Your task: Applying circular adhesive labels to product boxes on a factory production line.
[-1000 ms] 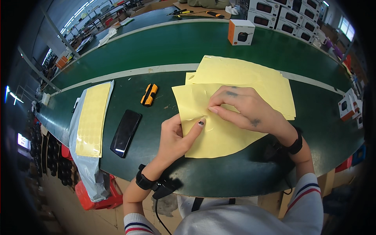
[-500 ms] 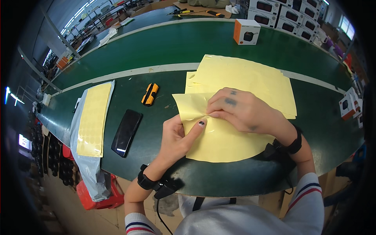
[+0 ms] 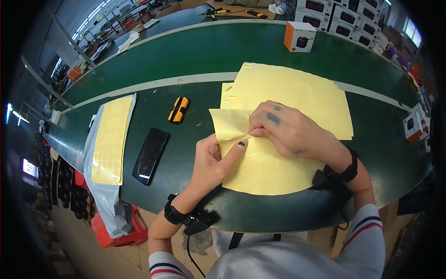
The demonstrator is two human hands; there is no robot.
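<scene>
A yellow sheet [image 3: 265, 174] is held up in front of me, bent and creased where my hands meet near its left part. My left hand [image 3: 213, 160] grips its left side, thumb on top and the other fingers behind. With fingertips pinched together, my right hand [image 3: 283, 128] works at the crease just beside the left thumb; whether a small piece sits in the pinch is hidden. More yellow sheets [image 3: 297, 88] lie in a loose stack on the green table beyond my hands.
Left of my hands are a black phone [image 3: 151, 156], an orange and black cutter-like tool [image 3: 178, 110] and yellow sticker sheets [image 3: 111, 139] on a grey plastic bag [image 3: 107, 207]. A white and orange box [image 3: 301, 37] stands on the green conveyor belt [image 3: 186, 53]. Stacked boxes [image 3: 344, 21] rise behind.
Both hands and the held sheet have shifted slightly right, still pinched at the same crease. The white and orange box has moved a little to the right along the belt.
</scene>
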